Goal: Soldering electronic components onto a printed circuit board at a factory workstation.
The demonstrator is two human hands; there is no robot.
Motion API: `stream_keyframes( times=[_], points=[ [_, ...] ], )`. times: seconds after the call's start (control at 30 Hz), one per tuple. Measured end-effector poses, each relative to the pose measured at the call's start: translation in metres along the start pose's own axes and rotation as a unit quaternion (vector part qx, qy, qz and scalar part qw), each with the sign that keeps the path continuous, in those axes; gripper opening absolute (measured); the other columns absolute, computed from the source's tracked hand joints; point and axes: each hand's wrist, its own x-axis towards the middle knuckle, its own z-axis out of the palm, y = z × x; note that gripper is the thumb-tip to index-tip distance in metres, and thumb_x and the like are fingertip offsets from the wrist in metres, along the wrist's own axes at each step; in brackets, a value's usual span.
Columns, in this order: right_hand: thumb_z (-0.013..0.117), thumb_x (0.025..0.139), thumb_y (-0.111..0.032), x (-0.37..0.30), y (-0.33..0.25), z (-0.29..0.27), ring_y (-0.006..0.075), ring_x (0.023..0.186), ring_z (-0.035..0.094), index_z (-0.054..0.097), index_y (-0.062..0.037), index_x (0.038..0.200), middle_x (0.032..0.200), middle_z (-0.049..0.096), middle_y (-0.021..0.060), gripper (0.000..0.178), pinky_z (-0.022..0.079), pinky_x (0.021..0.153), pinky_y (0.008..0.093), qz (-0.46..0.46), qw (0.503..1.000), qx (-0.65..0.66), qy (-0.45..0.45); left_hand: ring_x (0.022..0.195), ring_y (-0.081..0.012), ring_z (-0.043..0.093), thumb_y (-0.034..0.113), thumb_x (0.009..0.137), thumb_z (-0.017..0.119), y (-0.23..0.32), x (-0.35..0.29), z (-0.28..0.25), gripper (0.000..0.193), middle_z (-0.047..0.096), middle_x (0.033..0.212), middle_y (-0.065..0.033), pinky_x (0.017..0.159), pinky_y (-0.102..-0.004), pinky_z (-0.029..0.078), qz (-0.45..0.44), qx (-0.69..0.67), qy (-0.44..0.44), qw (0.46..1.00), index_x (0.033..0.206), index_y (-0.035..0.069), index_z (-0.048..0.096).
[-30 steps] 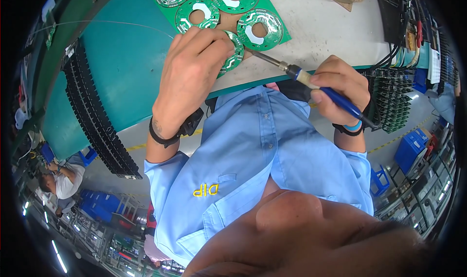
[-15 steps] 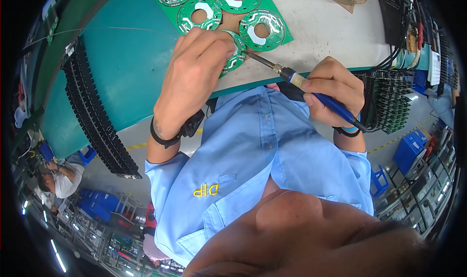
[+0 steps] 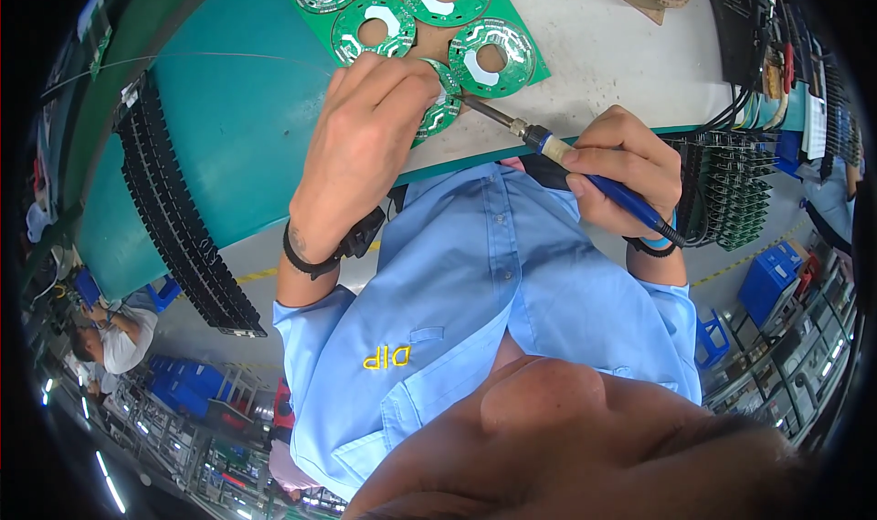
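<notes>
— Soldering, apparently: my right hand (image 3: 633,166) grips an iron (image 3: 552,148), its tip at the round green board (image 3: 442,118), upper centre of the frame.
— Left hand (image 3: 364,129)?
— Bunched at the board; its grip I can't tell. Next likely needs steadiness.

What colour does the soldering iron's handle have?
The handle is blue, with a cream front part; head view.

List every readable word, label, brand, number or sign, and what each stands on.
Light-blue shirt: yellow embroidered lettering, upside down in view; letters withheld.
Round green circuit boards: any print is too small to read.
Soldering iron: no readable text.
</notes>
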Motion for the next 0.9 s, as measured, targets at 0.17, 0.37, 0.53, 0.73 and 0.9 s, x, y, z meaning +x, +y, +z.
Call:
stream_keyframes(
  times=[0.17, 0.37, 0.53, 0.73, 0.9],
  points=[
    [0.074, 0.079, -0.001, -0.001, 0.001, -0.002, 0.0223, 0.066, 0.059, 0.070, 0.0045, 0.096, 0.086, 0.066, 0.0148, 0.018, 0.046, 0.058, 0.0316, -0.011, 1.000, 0.010, -0.004, 0.090, -0.0278, 0.062, -0.004, 0.083, 0.072, 0.000, 0.000, 0.000, 0.015, 0.070, 0.102, -0.0085, 0.082, -0.0383, 0.049, 0.002, -0.001, 0.005, 1.000, 0.096, 0.001, 0.068],
    [0.073, 0.082, -0.004, -0.006, 0.001, -0.008, 0.0233, 0.066, 0.059, 0.069, 0.0058, 0.095, 0.084, 0.066, 0.0157, 0.017, 0.046, 0.058, 0.0324, -0.013, 1.000, 0.013, 0.009, 0.091, -0.0253, 0.060, -0.003, 0.079, 0.072, -0.003, -0.003, 0.005, 0.018, 0.067, 0.101, -0.0048, 0.079, -0.0370, 0.046, 0.015, -0.006, 0.029, 0.999, 0.094, 0.003, 0.066],
    [0.071, 0.086, -0.005, -0.006, -0.001, -0.013, 0.0228, 0.067, 0.060, 0.068, 0.0064, 0.099, 0.084, 0.067, 0.0160, 0.018, 0.048, 0.060, 0.0322, 0.023, 0.998, 0.004, 0.056, 0.087, -0.0275, 0.062, -0.002, 0.081, 0.074, -0.001, 0.000, 0.007, 0.016, 0.067, 0.096, -0.0066, 0.076, -0.0385, 0.049, 0.004, -0.018, 0.058, 0.998, 0.093, 0.003, 0.065],
    [0.059, 0.099, -0.008, -0.019, 0.025, -0.027, 0.0191, 0.073, 0.059, 0.065, 0.0063, 0.109, 0.088, 0.065, 0.0159, 0.018, 0.047, 0.068, 0.0321, 0.022, 0.963, -0.150, 0.221, 0.083, -0.0304, 0.064, -0.001, 0.082, 0.075, 0.005, -0.009, 0.001, 0.015, 0.067, 0.092, -0.0095, 0.073, -0.0399, 0.052, -0.100, -0.047, 0.083, 0.990, 0.091, 0.002, 0.064],
    [0.056, 0.101, -0.007, -0.013, 0.028, -0.032, 0.0180, 0.076, 0.059, 0.064, 0.0053, 0.112, 0.089, 0.064, 0.0159, 0.018, 0.048, 0.071, 0.0317, 0.113, 0.919, -0.254, 0.279, 0.083, -0.0305, 0.063, -0.003, 0.081, 0.074, 0.003, -0.006, 0.004, 0.015, 0.067, 0.093, -0.0109, 0.074, -0.0394, 0.052, -0.079, -0.055, 0.096, 0.991, 0.090, 0.001, 0.063]
  ],
)
